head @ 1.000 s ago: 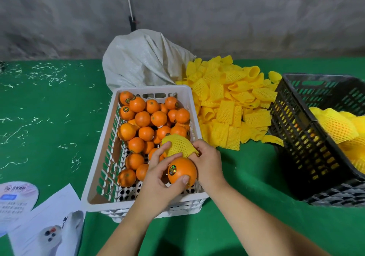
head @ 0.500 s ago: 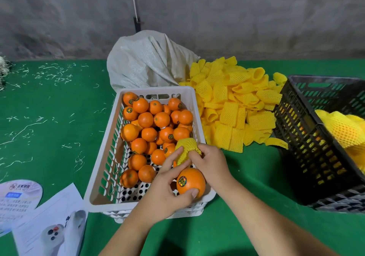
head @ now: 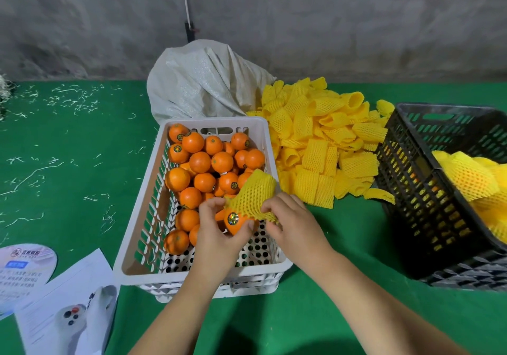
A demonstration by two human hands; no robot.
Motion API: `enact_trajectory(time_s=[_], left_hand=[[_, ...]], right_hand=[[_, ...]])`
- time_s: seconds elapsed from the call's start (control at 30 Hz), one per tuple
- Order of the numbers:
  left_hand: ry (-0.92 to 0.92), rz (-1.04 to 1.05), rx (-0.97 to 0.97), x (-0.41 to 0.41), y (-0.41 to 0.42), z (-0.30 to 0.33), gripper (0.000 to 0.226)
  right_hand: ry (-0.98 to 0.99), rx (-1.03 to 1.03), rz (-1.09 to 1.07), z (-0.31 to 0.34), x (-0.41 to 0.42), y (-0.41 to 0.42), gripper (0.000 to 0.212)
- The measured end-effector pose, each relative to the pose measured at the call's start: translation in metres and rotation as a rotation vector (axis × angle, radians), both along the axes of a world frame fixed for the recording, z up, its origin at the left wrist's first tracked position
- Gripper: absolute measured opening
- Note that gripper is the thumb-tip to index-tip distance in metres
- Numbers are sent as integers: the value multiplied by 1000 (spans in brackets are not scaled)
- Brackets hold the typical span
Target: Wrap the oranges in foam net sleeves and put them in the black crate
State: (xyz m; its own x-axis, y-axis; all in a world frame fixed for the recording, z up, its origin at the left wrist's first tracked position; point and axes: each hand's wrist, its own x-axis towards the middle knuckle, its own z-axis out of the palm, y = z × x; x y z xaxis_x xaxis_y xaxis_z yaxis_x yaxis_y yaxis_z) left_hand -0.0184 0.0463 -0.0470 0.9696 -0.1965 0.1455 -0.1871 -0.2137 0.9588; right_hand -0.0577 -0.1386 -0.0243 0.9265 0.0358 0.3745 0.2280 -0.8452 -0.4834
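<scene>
Your left hand (head: 219, 234) grips the firm orange (head: 237, 221); your right hand (head: 285, 217) pinches the soft, stretchy foam sleeve (head: 253, 193) by its rim.

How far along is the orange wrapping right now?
Done: several yellow-netted oranges lie in the black plastic crate. In hand: the left hand holds a stickered orange while the right hand pulls a yellow foam net sleeve over it. Left: many bare oranges in the white crate.
</scene>
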Motion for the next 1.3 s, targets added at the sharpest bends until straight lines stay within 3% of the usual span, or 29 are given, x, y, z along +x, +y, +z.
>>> enact_trajectory(time_s=[0.1, 0.2, 0.3, 0.37, 0.53, 0.6, 0.7, 0.8, 0.87, 1.0, 1.2, 1.3], left_hand=[[89, 31, -129, 3, 1, -2, 72], [115, 25, -120, 8, 2, -6, 73], [124, 8, -142, 11, 0, -9, 59], [161, -8, -280, 7, -1, -4, 46], [304, -10, -476, 3, 4, 10, 48], [325, -3, -499, 4, 6, 11, 47], [338, 37, -565, 4, 9, 11, 47], [362, 77, -651, 6, 11, 12, 56], [367, 85, -669, 6, 10, 14, 58], [374, 40, -662, 7, 9, 15, 57], [401, -7, -704, 9, 9, 13, 56], [422, 84, -726, 11, 9, 14, 51]], right_hand=[[-64, -50, -5, -3, -7, 6, 30], [-180, -50, 13, -5, -11, 13, 22], [-291, -44, 20, -6, -11, 19, 16], [-301, -2, -19, -7, -7, 23, 18], [-190, 620, -166, 1, 8, 50, 22], [-127, 734, -233, 0, 15, 55, 34], [-60, 648, -246, -8, 18, 54, 45], [-55, 530, -243, -17, 18, 53, 25], [-64, 565, -229, -19, 19, 53, 18], [-14, 654, -90, -14, 22, 50, 49], [-120, 532, -41, -4, 27, 41, 21], [-114, 379, -25, -7, 21, 38, 15]])
